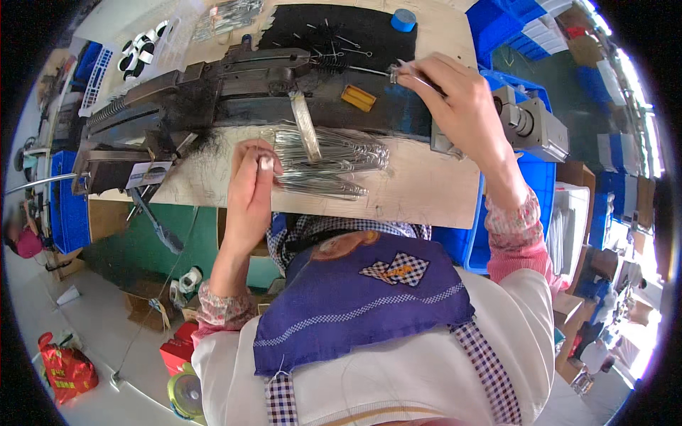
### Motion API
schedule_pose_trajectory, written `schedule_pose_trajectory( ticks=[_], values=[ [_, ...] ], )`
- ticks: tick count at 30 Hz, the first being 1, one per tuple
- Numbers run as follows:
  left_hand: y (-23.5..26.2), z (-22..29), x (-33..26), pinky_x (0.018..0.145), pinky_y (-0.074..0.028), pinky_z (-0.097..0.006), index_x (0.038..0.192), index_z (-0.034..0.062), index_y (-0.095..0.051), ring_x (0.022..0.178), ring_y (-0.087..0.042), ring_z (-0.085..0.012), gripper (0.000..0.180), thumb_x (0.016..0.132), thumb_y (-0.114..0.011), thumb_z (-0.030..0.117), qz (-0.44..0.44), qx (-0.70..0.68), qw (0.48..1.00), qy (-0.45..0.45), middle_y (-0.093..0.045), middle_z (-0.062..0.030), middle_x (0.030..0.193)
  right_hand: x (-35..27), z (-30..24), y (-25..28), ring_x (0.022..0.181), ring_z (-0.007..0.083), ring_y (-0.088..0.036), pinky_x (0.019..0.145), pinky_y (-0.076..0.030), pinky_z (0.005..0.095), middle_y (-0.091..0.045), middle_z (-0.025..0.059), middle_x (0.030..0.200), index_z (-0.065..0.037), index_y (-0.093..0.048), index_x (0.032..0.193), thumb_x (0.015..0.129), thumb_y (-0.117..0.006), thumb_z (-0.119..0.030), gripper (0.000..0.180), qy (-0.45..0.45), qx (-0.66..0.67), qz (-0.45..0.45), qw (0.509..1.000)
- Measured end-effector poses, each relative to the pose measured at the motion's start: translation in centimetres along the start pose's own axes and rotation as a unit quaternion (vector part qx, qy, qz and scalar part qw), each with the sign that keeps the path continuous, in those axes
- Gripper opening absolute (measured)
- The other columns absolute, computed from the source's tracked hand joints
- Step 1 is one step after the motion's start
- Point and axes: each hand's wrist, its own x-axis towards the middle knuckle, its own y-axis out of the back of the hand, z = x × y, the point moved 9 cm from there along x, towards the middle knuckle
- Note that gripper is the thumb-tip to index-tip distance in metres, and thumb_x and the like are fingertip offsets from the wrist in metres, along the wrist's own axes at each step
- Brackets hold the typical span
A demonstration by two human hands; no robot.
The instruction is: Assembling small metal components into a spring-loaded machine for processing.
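Taking the pile of wires [348,157] on the counter [426,184] as centre, a long dark machine [227,92] stretches from nine to twelve o'clock, with dark loose bristles strewn along it. A flat metal bar [305,126] juts from it across the pile, standing between the two hands. A yellow block [357,98] lies just past twelve, a black mat [291,25] with a few scattered wires beyond it, and a blue round piece [403,20] at one. A clear plastic bin [174,50] stands at ten, a grey motor-like unit [536,128] near three.

The right wrist partly covers a grey metal plate [442,144] at the counter's edge. The small shiny bit at the right fingertips is too small to make out, and the left fingertips are hidden.

The left hand [250,181] is at nine, forearm rising from seven, fingers curled with the thumb on top, against the pile's end; whether they grip a wire I cannot tell. The right hand [455,96] is at two, angled toward ten, thumb and forefinger pinching the end of a thin rod [366,70] that runs to the machine.
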Motion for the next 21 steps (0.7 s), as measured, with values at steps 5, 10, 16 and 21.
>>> schedule_pose_trajectory(
  ticks=[5, 10, 16, 21],
  values=[
    [-6.9, -0.9, 1.3, 0.052, -0.046, -0.023, 0.098, 0.0064, -0.052, 0.066, -0.049, -0.0098, 0.017, 0.099, -0.046, 0.022, 0.031, -0.273, 0.954, 0.120, -0.046, -0.0013, 0.084, 1.9, 0.3, -3.7, 0.072, 0.0323, -0.061, 0.063, -0.052, 0.0403, -0.054, 0.0100, 0.086, -0.004, -0.060, 0.084, 0.082, -0.059, -0.008, 0.005, 0.083, -0.133, -0.045, 0.987],
    [-6.0, 6.7, 3.3, 0.041, -0.028, -0.018, 0.092, 0.0087, -0.052, 0.050, -0.036, -0.0042, 0.017, 0.098, -0.047, 0.024, -0.078, -0.569, 0.809, 0.127, -0.047, 0.0001, 0.088, 2.7, 0.3, -4.6, 0.075, 0.0318, -0.061, 0.064, -0.053, 0.0401, -0.052, 0.0116, 0.087, -0.002, -0.057, 0.080, 0.080, -0.057, -0.004, 0.003, 0.064, -0.165, -0.086, 0.980],
    [3.7, 2.4, 2.0, 0.035, -0.025, -0.019, 0.103, 0.0048, -0.053, 0.045, -0.035, -0.0048, 0.014, 0.097, -0.047, 0.015, -0.019, -0.765, 0.643, 0.030, -0.045, -0.0019, 0.073, 2.6, 0.0, -4.4, 0.078, 0.0323, -0.061, 0.068, -0.052, 0.0407, -0.052, 0.0126, 0.087, -0.001, -0.058, 0.080, 0.078, -0.057, -0.004, 0.004, 0.050, -0.131, -0.134, 0.981],
    [-1.5, 6.2, 2.8, 0.053, -0.042, -0.025, 0.097, 0.0000, -0.068, 0.057, -0.054, -0.0146, 0.016, 0.088, -0.061, 0.011, -0.092, 0.023, 0.990, -0.107, -0.067, -0.0100, 0.091, 7.7, 2.8, -7.6, 0.086, 0.0351, -0.060, 0.073, -0.049, 0.0432, -0.059, 0.0154, 0.090, -0.002, -0.061, 0.083, 0.085, -0.057, -0.018, 0.016, 0.015, -0.260, -0.122, 0.958]
  ],
)
